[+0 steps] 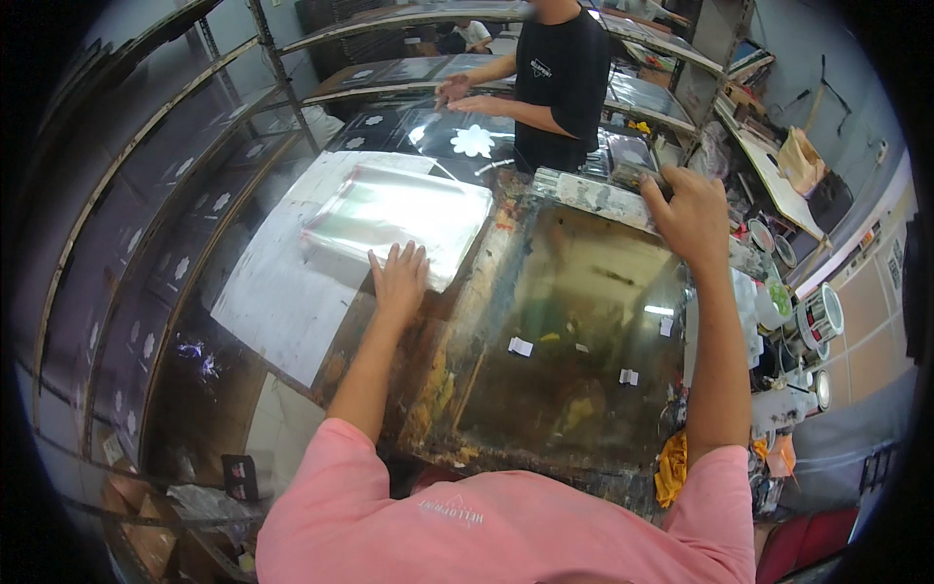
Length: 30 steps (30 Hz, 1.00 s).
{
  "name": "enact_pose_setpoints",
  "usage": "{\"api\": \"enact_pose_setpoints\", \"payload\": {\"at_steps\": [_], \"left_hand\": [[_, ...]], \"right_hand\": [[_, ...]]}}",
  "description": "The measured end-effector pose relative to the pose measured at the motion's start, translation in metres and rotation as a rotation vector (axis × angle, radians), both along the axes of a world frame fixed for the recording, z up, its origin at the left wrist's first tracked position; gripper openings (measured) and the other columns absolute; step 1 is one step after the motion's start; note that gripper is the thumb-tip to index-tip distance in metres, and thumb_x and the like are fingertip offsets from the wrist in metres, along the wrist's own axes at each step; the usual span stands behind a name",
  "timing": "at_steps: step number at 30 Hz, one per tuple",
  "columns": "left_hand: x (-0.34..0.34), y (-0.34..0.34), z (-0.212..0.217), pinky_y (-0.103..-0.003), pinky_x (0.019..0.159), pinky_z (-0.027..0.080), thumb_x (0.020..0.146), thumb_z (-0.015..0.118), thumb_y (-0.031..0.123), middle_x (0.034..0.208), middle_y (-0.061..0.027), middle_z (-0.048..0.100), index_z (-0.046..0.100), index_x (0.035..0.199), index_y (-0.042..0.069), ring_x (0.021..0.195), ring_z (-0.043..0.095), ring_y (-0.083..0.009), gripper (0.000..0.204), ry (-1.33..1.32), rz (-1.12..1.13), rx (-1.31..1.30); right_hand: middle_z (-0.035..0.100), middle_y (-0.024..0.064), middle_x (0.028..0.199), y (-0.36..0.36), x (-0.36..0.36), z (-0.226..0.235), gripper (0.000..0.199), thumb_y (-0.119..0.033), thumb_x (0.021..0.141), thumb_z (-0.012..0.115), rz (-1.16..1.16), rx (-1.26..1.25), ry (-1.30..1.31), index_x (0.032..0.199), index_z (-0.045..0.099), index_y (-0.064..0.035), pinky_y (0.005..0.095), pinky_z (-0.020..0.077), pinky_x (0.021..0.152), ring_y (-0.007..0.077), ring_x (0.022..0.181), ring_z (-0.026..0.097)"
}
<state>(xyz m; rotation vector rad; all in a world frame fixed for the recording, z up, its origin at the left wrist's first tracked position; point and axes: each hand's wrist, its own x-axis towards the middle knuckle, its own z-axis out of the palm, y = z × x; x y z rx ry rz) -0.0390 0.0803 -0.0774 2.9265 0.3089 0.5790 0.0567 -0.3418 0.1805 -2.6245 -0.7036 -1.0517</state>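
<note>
My left hand [399,277] lies with its fingers spread on the near right edge of a stack of clear, shiny plastic sheets or bags [409,209]. The stack rests partly on a large white paper sheet [282,282]. In front of me to the right is a framed, glossy, brownish-green panel [574,321], with paint-stained edges and small white folded paper tabs [520,346] on it. Over the panel's far right corner, my right hand [693,216] is closed, fingers curled and thumb pointing to the far side. Whatever it grips is hidden.
Across the table stands a person in a black shirt [559,78], both hands raised. Metal racks [126,234] hold dark sheets at the left. Paint cans [819,313] crowd the right side near a yellow cloth [671,469]. A white flower-shaped piece [473,141] lies beyond the stack.
</note>
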Motion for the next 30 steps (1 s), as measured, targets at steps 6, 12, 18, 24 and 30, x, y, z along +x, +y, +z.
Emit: {"api": "enact_pose_setpoints", "payload": {"at_steps": [6,12,18,24,30], "left_hand": [[0.017,0.005,0.058,-0.065,0.124,0.023,0.113,0.041,0.038,0.124,-0.016,0.075,0.076,0.122,0.005,0.123,0.066,-0.0377,0.048,-0.094,-0.081,-0.207],[0.012,-0.094,0.066,-0.06,0.108,0.047,0.112,0.045,0.042,0.102,-0.0202,0.077,0.08,0.107,0.006,0.098,0.071,-0.0428,0.05,0.031,-0.358,-0.1],[0.005,-0.213,0.01,-0.061,0.116,0.035,0.103,0.048,0.07,0.141,-0.0257,0.063,0.067,0.141,0.008,0.134,0.056,-0.0446,0.075,0.272,-0.532,-0.168],[0.0,-0.269,-0.032,-0.068,0.128,0.001,0.077,0.048,0.1,0.171,-0.0304,0.028,0.045,0.162,0.005,0.16,0.019,-0.0509,0.127,0.222,-0.716,-0.065],[0.002,-0.311,-0.03,-0.073,0.125,-0.001,0.075,0.051,0.1,0.171,-0.0286,0.029,0.043,0.164,0.008,0.161,0.019,-0.05,0.128,0.228,-0.751,-0.038]], "right_hand": [[0.073,0.0195,0.084,-0.002,-0.001,-0.006,0.045,-0.045,0.097,0.063,0.022,0.026,-0.033,0.09,0.075,-0.0026,0.0497,0.0441,0.083,0.0392,0.082,0.069],[0.074,0.0189,0.084,-0.002,0.006,-0.003,0.047,-0.048,0.097,0.062,0.003,0.009,-0.014,0.091,0.076,-0.0037,0.0501,0.044,0.081,0.0386,0.083,0.07],[0.074,0.0222,0.093,-0.003,0.011,-0.001,0.051,-0.05,0.1,0.06,-0.003,-0.012,0.02,0.094,0.075,-0.0014,0.0519,0.0468,0.083,0.0421,0.092,0.069],[0.074,0.021,0.084,-0.006,0.019,-0.001,0.056,-0.053,0.098,0.061,0.047,-0.021,-0.032,0.111,0.076,-0.0014,0.0533,0.0524,0.078,0.0433,0.081,0.071],[0.072,0.0238,0.077,-0.004,0.019,0.008,0.055,-0.048,0.095,0.056,0.0,0.009,0.006,0.074,0.074,-0.0005,0.0545,0.0507,0.082,0.0417,0.08,0.072]]}}
